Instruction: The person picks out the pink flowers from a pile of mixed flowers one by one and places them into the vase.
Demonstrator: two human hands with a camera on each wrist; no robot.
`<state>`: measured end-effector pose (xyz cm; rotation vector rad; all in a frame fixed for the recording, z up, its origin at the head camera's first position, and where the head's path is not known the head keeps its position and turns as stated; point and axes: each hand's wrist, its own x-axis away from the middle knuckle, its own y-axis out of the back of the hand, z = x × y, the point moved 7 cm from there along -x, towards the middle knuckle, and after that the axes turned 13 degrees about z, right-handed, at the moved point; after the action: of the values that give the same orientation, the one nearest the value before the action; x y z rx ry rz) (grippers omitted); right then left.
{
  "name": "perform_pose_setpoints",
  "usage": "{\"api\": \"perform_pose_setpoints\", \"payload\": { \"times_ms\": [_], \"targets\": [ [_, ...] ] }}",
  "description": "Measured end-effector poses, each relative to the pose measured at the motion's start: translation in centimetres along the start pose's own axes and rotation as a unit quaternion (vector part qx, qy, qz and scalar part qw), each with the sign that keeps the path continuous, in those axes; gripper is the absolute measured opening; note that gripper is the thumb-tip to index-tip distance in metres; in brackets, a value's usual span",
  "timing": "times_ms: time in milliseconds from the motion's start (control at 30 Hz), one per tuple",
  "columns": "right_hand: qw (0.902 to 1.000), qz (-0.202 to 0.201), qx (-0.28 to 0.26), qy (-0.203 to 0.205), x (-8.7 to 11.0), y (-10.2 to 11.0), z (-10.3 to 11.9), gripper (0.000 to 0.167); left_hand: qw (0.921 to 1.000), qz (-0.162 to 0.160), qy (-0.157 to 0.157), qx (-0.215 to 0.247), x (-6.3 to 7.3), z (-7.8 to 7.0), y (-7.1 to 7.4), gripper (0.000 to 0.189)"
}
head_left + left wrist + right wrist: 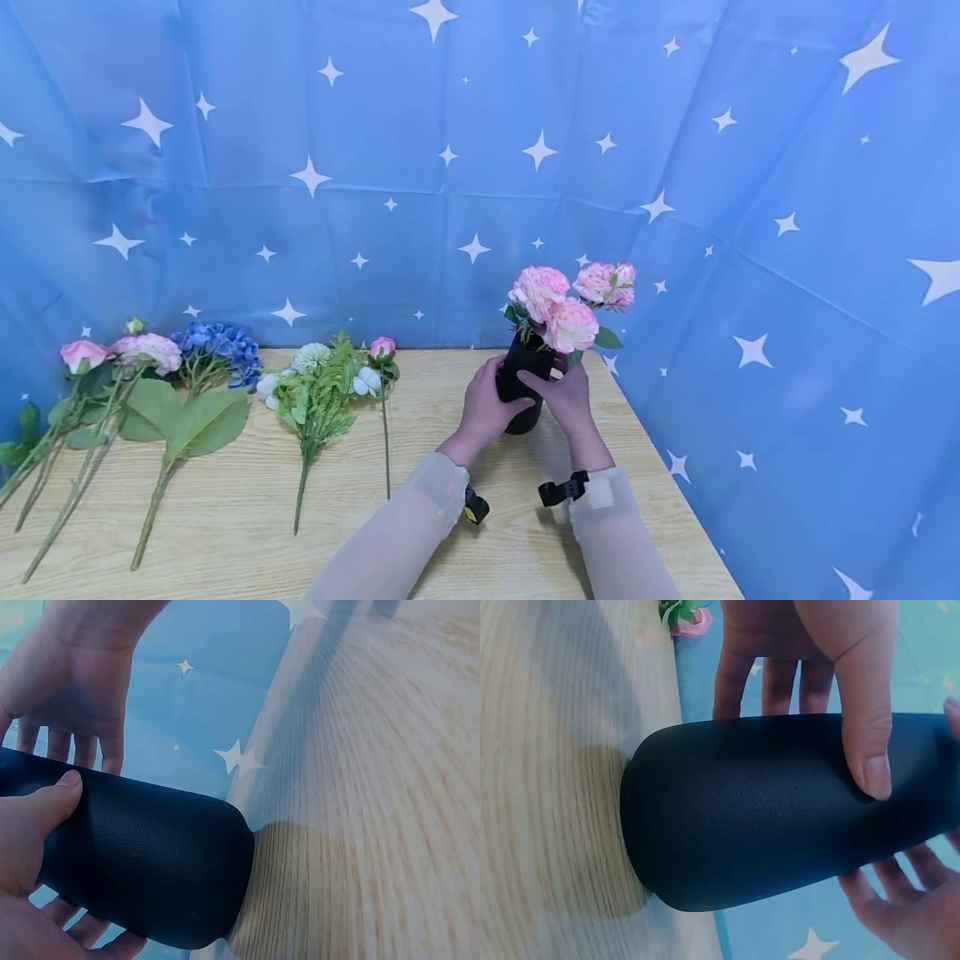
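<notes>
Both hands hold a black, slightly textured vase [528,360] near the right side of the table. My left hand [483,407] grips it from the left, its thumb across the near side; that thumb also shows in the right wrist view on the vase [735,810]. From the right, my right hand [567,400] wraps it, thumb in front and fingers partly hidden behind. Pink peony-like flowers [572,323] with green leaves stand in its mouth. The vase's base is at the tabletop, with a shadow beside it in both wrist views.
On the wooden table [450,567] to the left lie a single pink bud stem [386,417], a green-and-white spray [315,400], a blue hydrangea [221,346] and several pink flower stems [84,358]. A blue star-print curtain [390,125] hangs behind and to the right.
</notes>
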<state>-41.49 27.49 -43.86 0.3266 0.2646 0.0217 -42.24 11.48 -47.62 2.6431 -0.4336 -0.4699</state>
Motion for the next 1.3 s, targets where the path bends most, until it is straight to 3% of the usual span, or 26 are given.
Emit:
{"api": "perform_pose_setpoints", "payload": {
  "times_ms": [333,700,1033,1300],
  "targets": [
    [0.9998,0.008,0.017,0.000,-0.2,-0.9,0.3,0.080,1.0000,0.000,0.006,-0.007,0.3,0.5,0.7,0.082],
    [0.9990,0.025,0.025,-0.028,-0.7,-1.1,0.2,0.083,0.9998,0.008,0.011,-0.012,0.0,0.6,0.9,0.081],
    [0.9985,0.014,0.047,-0.022,-0.2,0.3,-0.1,0.083,0.9958,0.064,0.039,-0.053,-0.2,-0.8,0.7,0.078],
    [0.9984,0.013,0.049,-0.022,-0.2,0.4,-0.1,0.085,0.9878,0.118,0.041,-0.093,1.7,-1.0,0.7,0.082]
  ]
}}
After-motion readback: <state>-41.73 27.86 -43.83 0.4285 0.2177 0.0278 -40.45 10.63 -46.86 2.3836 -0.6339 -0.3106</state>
